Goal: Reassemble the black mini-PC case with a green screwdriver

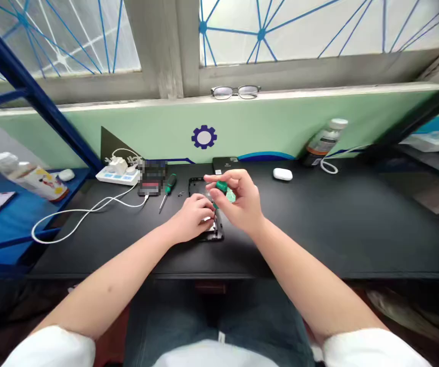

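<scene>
Black desk (357,224), green wall (280,127), windowsill with glasses (236,92)

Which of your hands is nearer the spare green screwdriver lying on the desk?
Left. The left hand rests on the opened phone, just right of the spare screwdriver. The right hand is farther right, holding another green screwdriver.
</scene>
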The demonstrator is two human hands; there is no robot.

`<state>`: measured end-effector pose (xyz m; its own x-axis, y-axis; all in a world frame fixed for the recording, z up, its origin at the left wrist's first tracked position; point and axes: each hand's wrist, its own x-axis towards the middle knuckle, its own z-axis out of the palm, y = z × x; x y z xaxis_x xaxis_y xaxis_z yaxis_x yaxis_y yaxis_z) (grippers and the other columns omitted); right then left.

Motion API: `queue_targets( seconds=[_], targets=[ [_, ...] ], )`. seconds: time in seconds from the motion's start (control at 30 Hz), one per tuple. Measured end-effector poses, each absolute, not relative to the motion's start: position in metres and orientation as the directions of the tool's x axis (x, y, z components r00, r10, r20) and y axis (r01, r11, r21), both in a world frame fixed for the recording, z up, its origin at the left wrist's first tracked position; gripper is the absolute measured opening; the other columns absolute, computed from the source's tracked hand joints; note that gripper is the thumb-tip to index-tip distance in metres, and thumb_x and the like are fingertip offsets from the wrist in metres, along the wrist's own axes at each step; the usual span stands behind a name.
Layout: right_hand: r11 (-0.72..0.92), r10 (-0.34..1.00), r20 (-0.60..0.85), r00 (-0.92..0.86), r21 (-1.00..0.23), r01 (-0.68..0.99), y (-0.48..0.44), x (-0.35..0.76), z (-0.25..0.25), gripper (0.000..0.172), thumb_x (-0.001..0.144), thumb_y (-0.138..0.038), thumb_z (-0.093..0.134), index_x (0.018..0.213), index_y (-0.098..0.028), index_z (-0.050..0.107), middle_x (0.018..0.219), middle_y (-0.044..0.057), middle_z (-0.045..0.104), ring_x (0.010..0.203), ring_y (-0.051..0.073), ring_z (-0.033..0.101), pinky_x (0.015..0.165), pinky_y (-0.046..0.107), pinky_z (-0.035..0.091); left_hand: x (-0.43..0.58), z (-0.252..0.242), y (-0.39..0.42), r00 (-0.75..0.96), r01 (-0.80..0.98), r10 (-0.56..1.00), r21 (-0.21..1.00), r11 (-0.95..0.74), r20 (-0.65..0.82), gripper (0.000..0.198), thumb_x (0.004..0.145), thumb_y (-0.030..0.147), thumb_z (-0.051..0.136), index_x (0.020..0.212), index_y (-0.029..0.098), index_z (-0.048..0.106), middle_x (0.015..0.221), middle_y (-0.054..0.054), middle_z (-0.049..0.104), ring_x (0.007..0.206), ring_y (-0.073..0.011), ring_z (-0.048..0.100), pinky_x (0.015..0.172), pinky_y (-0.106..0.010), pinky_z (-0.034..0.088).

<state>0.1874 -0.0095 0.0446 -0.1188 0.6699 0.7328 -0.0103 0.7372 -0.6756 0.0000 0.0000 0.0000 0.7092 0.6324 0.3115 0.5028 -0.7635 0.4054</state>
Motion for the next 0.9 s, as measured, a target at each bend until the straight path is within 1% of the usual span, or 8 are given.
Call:
queue_targets(
  seconds=[0.07, 0.17, 0.33, 0.43, 0.53, 0.67, 0.77, 0.9],
  targets=[
    [0.755, 0.65, 0.746, -0.149, -0.655, 0.012, -0.01, 0.189, 0.044, 0.013, 0.105, -0.024, 0.059, 0.117, -0.029, 0.057, 0.124, 0.008, 0.076, 0.114, 0.023, 0.076, 0.093, 0.043, 0.064, 0.001, 0.001, -0.001, 0.691, 0.515, 0.652, 0.421, -0.747, 0.311, 0.011, 0.096, 0.018, 0.067, 0.091, 0.023, 0.077, 0.115, -0.007, 0.075, 0.121, -0.029, 0.053, 0.11, -0.05, 0.046],
    [0.807, 0.59, 0.792, -0.153, -0.584, 0.089, -0.008, 0.192, 0.044, 0.017, 0.106, -0.024, 0.052, 0.117, -0.028, 0.065, 0.134, 0.011, 0.071, 0.117, 0.025, 0.072, 0.098, 0.048, 0.061, 0.002, 0.003, -0.004, 0.675, 0.529, 0.674, 0.44, -0.725, 0.3, 0.01, 0.095, 0.02, 0.068, 0.088, 0.023, 0.075, 0.11, -0.007, 0.074, 0.119, -0.0287, 0.054, 0.108, -0.049, 0.047],
    [0.839, 0.523, 0.847, -0.099, -0.49, 0.237, -0.003, 0.196, 0.047, 0.025, 0.107, -0.027, 0.049, 0.107, -0.028, 0.074, 0.112, 0.009, 0.069, 0.097, 0.022, 0.071, 0.076, 0.041, 0.062, 0.002, 0.004, -0.006, 0.669, 0.545, 0.69, 0.447, -0.709, 0.278, 0.008, 0.096, 0.022, 0.068, 0.093, 0.024, 0.075, 0.114, -0.007, 0.073, 0.122, -0.0292, 0.054, 0.11, -0.05, 0.046],
    [0.841, 0.523, 0.847, -0.094, -0.494, 0.219, -0.003, 0.196, 0.048, 0.022, 0.107, -0.026, 0.05, 0.106, -0.028, 0.072, 0.111, 0.009, 0.072, 0.1, 0.023, 0.072, 0.08, 0.041, 0.063, 0.002, 0.002, -0.005, 0.668, 0.545, 0.688, 0.442, -0.713, 0.285, 0.01, 0.097, 0.023, 0.067, 0.092, 0.023, 0.075, 0.113, -0.008, 0.073, 0.122, -0.0295, 0.054, 0.108, -0.05, 0.046],
    [0.843, 0.532, 0.84, -0.106, -0.514, 0.156, -0.003, 0.193, 0.045, 0.01, 0.101, -0.027, 0.064, 0.111, -0.027, 0.067, 0.117, 0.01, 0.074, 0.108, 0.025, 0.074, 0.082, 0.042, 0.064, 0.002, 0.0, -0.003, 0.681, 0.53, 0.671, 0.436, -0.727, 0.293, 0.011, 0.099, 0.023, 0.065, 0.093, 0.022, 0.074, 0.115, -0.008, 0.073, 0.121, -0.0297, 0.055, 0.106, -0.049, 0.047],
    [0.854, 0.516, 0.849, -0.117, -0.498, 0.148, -0.002, 0.189, 0.039, 0.034, 0.092, -0.025, 0.078, 0.122, -0.029, 0.061, 0.12, 0.009, 0.074, 0.114, 0.026, 0.073, 0.082, 0.04, 0.065, 0.004, 0.001, -0.004, 0.688, 0.531, 0.669, 0.434, -0.728, 0.28, 0.013, 0.102, 0.022, 0.06, 0.099, 0.023, 0.073, 0.116, -0.008, 0.074, 0.119, -0.0294, 0.057, 0.104, -0.05, 0.047],
    [0.83, 0.544, 0.836, -0.066, -0.525, 0.19, -0.001, 0.188, 0.037, 0.038, 0.094, -0.026, 0.076, 0.127, -0.03, 0.058, 0.125, 0.009, 0.073, 0.109, 0.023, 0.074, 0.083, 0.04, 0.065, 0.003, 0.005, -0.005, 0.657, 0.538, 0.684, 0.437, -0.721, 0.319, 0.014, 0.104, 0.024, 0.058, 0.098, 0.023, 0.071, 0.117, -0.008, 0.074, 0.119, -0.0283, 0.057, 0.107, -0.049, 0.046],
    [0.772, 0.6, 0.793, 0.11, -0.609, 0.181, 0.002, 0.19, 0.038, 0.037, 0.096, -0.032, 0.074, 0.128, -0.031, 0.054, 0.128, 0.008, 0.071, 0.098, 0.02, 0.077, 0.087, 0.041, 0.065, -0.014, 0.011, 0.004, 0.537, 0.629, 0.757, 0.421, -0.654, 0.374, 0.016, 0.105, 0.024, 0.056, 0.097, 0.022, 0.069, 0.116, -0.008, 0.076, 0.118, -0.0279, 0.056, 0.107, -0.049, 0.045]
  ],
)
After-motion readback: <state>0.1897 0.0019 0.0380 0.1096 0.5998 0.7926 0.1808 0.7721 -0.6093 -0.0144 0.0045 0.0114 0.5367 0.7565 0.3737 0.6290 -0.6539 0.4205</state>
